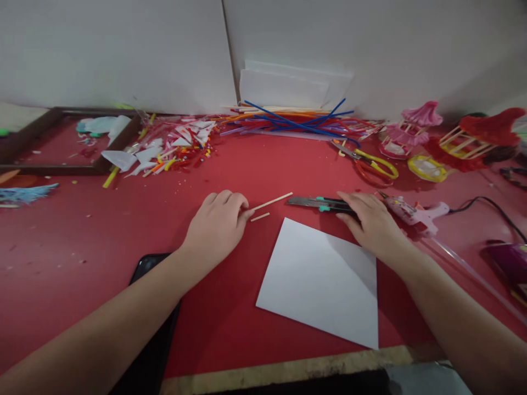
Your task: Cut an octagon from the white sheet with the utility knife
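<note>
My left hand (218, 225) pinches one end of a thin wooden stick (274, 201) between thumb and forefinger. The stick points to the right, its free end close to a blade tip. Just below it a shorter piece of stick (260, 217) lies on the red tabletop. A black and teal utility knife (325, 204), blade out and pointing left, is under my right hand (373, 222); the thumb and fingers are closed around its handle. Below the knife lies a white square board (323, 282), partly shaded by my right arm.
A pink glue gun (418, 214) with a cord lies right of my right hand. Behind are scissors (366, 162), pipe cleaners (288, 120), scraps (177, 142) and small pink and red models (473, 137). A dark frame (61, 170) is at left; a black phone (150, 263) sits under my left forearm.
</note>
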Demonstrator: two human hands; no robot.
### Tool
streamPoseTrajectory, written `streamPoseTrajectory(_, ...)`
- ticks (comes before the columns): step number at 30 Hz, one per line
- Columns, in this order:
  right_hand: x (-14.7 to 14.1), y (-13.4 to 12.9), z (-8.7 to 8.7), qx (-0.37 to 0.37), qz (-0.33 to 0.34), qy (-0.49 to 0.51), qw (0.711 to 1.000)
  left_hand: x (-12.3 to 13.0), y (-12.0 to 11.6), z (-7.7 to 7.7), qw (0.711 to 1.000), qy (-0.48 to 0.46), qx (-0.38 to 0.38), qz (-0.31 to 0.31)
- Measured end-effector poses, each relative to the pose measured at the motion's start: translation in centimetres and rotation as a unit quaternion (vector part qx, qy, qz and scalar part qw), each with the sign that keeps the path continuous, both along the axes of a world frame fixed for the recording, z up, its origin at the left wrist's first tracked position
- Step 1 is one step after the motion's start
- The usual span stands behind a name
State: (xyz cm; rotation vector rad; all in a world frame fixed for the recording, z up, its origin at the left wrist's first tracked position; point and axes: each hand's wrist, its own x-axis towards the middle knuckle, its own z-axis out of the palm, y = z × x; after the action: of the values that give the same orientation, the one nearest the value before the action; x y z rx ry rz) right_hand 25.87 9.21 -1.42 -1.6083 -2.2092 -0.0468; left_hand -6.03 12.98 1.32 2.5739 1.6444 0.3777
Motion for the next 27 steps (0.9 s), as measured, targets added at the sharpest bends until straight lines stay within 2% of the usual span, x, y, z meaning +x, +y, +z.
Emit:
streamPoseTrajectory(4,-0.5,-0.6,1.0,0.01,-0.016,0.001,1.0,0.3,-0.2,-0.1,1.0,-0.004,-0.009,0.011)
streamPoseTrajectory(7,-1.9,-3.0,2.4,0.015,-0.019,0.016,1.0,0.3,-0.3,-0.3,0.999,-0.035,-0.012,0.04)
streamPoseTrajectory(8,-2.5,-4.1,2.7,0.007,-0.009,0.022,1.0,0.3,-0.3,-0.3,0.997,-0.051,-0.017,0.05)
streamPoseTrajectory(12,-4.4,-9.0,3.1,-0.107,0.071,0.006,0.992,0.2,-0.2,-0.4,0.987,-0.138,-0.057,0.061)
streamPoseTrajectory(15,-4.3,-10.9,2.8,-0.123,0.143,-0.013,0.982,0.5,0.0,-0.4,0.968,-0.225,-0.106,0.031)
streamPoseTrajectory(18,-3.1,-10.9,2.9,-0.134,0.188,-0.03,0.972,0.9,0.1,-0.4,0.933,-0.311,-0.182,0.013)
streamPoseTrajectory(23,-0.7,-8.0,3.6,-0.206,0.234,-0.052,0.949,1.2,-0.3,-0.1,0.867,-0.388,-0.312,-0.001)
streamPoseTrajectory(27,0.6,-4.9,3.9,-0.254,0.251,-0.038,0.933,1.4,-0.4,-0.1,0.835,-0.429,-0.345,-0.011)
